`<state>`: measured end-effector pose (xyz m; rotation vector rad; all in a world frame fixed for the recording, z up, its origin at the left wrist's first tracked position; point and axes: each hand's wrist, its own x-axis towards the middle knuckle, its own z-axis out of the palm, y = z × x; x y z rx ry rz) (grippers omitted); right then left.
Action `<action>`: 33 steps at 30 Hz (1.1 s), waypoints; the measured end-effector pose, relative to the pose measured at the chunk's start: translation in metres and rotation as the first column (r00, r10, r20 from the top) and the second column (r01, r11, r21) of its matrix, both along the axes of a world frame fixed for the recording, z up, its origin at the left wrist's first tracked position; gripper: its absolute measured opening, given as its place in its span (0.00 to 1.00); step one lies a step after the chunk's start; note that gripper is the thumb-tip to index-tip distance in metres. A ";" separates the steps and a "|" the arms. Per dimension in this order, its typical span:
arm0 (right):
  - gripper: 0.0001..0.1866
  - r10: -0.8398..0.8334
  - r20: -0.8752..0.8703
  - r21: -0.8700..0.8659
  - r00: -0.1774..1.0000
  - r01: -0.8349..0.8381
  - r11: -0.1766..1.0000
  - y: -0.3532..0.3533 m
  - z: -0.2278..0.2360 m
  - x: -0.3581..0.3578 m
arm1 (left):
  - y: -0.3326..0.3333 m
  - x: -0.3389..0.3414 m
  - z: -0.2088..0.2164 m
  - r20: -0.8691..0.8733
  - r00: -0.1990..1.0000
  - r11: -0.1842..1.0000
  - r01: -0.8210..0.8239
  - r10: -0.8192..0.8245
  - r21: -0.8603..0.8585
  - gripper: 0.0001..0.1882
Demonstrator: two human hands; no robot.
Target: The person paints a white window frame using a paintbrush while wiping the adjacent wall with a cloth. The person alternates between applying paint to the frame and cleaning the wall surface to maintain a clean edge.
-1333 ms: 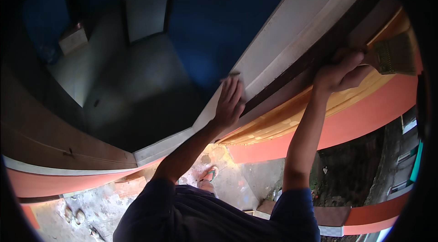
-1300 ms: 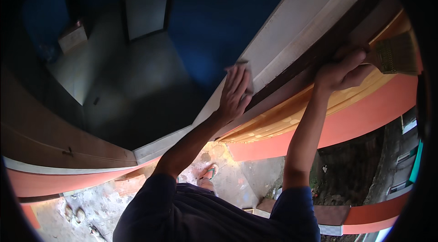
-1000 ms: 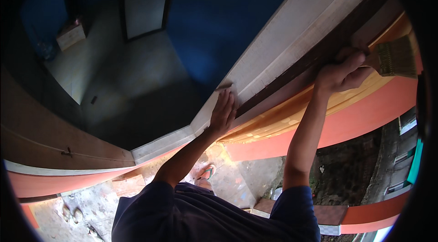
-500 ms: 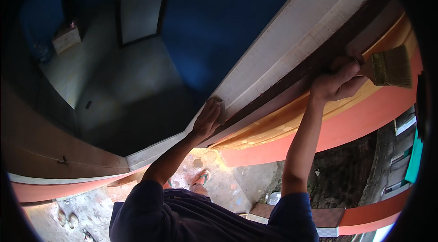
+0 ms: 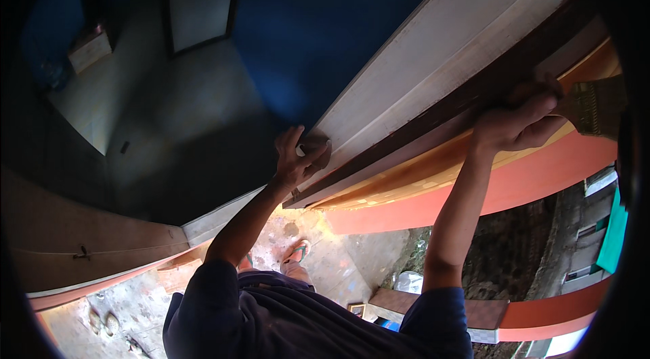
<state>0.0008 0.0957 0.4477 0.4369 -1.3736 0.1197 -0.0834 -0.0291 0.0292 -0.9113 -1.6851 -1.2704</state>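
Note:
My left hand point(image 5: 296, 161) is at the pale door frame point(image 5: 413, 64), low on its edge. Between its thumb and fingers is a grey-brown piece of sandpaper point(image 5: 319, 153), resting against the frame; the fingers are partly raised along the inner edge. My right hand point(image 5: 516, 125) is closed round the handle of a wide paintbrush point(image 5: 596, 107), beside the frame's dark brown strip point(image 5: 467, 98). Most of that handle is hidden by the hand, and the bristles point right into shadow.
Beyond the frame lies a dim room with a blue wall point(image 5: 305, 27), a white door point(image 5: 202, 0) and a box point(image 5: 89, 52). An orange curtain point(image 5: 399, 175) hangs beside a coral wall point(image 5: 433, 200). Below are a paint-spotted floor point(image 5: 338, 257) and a tiled ledge point(image 5: 467, 311).
My left hand has lifted its fingers and shifted slightly up and left, turning the sandpaper. My right hand has moved a little right with the paintbrush. The whole view has shifted slightly.

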 end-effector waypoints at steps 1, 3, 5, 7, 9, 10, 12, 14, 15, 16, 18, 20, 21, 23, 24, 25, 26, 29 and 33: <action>0.18 0.003 0.002 0.007 1.000 -0.003 1.000 0.000 0.000 -0.001 | -0.005 -0.003 0.005 0.008 0.999 0.998 0.054 -0.054 -0.012 0.36; 0.18 0.012 0.003 -0.023 1.000 -0.012 1.000 -0.003 0.000 -0.001 | -0.009 -0.002 0.008 0.062 0.986 0.986 0.159 -0.156 -0.058 0.39; 0.18 0.004 0.007 -0.022 1.000 -0.003 1.000 -0.002 -0.001 0.002 | -0.009 0.002 0.012 0.144 0.961 0.958 0.255 -0.237 -0.129 0.41; 0.18 0.009 0.016 0.014 1.000 -0.009 1.000 -0.002 0.001 -0.001 | 0.002 0.007 -0.002 0.136 0.978 0.984 0.167 -0.157 -0.067 0.37; 0.18 0.015 0.009 0.042 1.000 -0.015 0.999 0.001 0.002 -0.003 | 0.015 0.019 -0.020 0.184 0.978 0.993 0.107 -0.096 -0.051 0.34; 0.18 0.020 0.005 0.056 1.000 -0.021 0.998 0.001 0.003 -0.004 | 0.016 0.028 -0.028 0.235 0.970 0.994 0.081 -0.063 -0.069 0.33; 0.18 -0.007 0.024 -0.011 1.000 0.008 1.000 -0.003 0.000 0.001 | 0.017 0.043 -0.039 0.341 0.937 0.990 0.110 -0.073 -0.090 0.29; 0.18 -0.013 0.022 -0.048 1.000 0.014 0.999 -0.006 -0.001 0.000 | 0.017 0.044 -0.043 0.321 0.941 0.990 0.128 -0.105 -0.052 0.31; 0.18 -0.008 0.010 -0.052 1.000 0.008 0.999 -0.006 -0.002 -0.002 | 0.018 0.043 -0.043 0.311 0.943 0.991 0.133 -0.117 -0.032 0.32; 0.18 -0.001 -0.001 -0.055 1.000 0.001 0.998 -0.007 -0.002 -0.004 | 0.024 0.036 -0.041 0.230 0.963 0.990 0.137 -0.137 0.020 0.32; 0.18 0.012 -0.026 -0.091 1.000 -0.014 0.996 -0.009 -0.002 -0.006 | 0.033 0.018 0.007 0.111 0.978 0.982 0.165 -0.175 0.087 0.33; 0.18 0.000 -0.027 -0.112 1.000 -0.003 0.994 -0.008 -0.005 0.000 | 0.040 0.013 0.064 0.073 0.977 0.975 0.194 -0.202 0.107 0.33; 0.18 0.000 -0.018 -0.105 1.000 -0.002 0.995 -0.006 -0.004 0.002 | 0.039 0.012 0.078 0.073 0.976 0.975 0.194 -0.203 0.110 0.33; 0.18 -0.008 -0.012 -0.073 1.000 0.007 0.997 -0.001 -0.003 0.002 | 0.037 0.024 0.054 0.119 0.970 0.973 0.198 -0.212 0.119 0.31; 0.18 -0.016 -0.020 -0.048 1.000 0.015 0.999 0.001 -0.001 0.000 | 0.038 0.029 0.034 0.133 0.968 0.973 0.197 -0.213 0.124 0.30; 0.18 -0.023 -0.023 -0.018 0.999 0.023 1.000 0.000 0.001 0.000 | 0.039 0.041 -0.003 0.135 0.990 0.994 0.049 -0.036 -0.093 0.29; 0.18 0.000 -0.017 -0.009 1.000 0.000 1.000 -0.004 0.003 -0.002 | 0.039 0.051 -0.049 0.100 0.985 0.949 -0.105 0.140 -0.298 0.29; 0.18 0.002 -0.004 -0.014 1.000 -0.002 1.000 -0.001 0.000 0.000 | 0.034 0.058 -0.047 0.199 0.980 0.986 0.038 -0.004 -0.164 0.30; 0.18 0.034 -0.002 -0.026 0.999 -0.034 0.999 -0.003 -0.001 -0.003 | 0.034 0.040 0.025 0.209 0.957 0.973 0.170 -0.200 0.156 0.32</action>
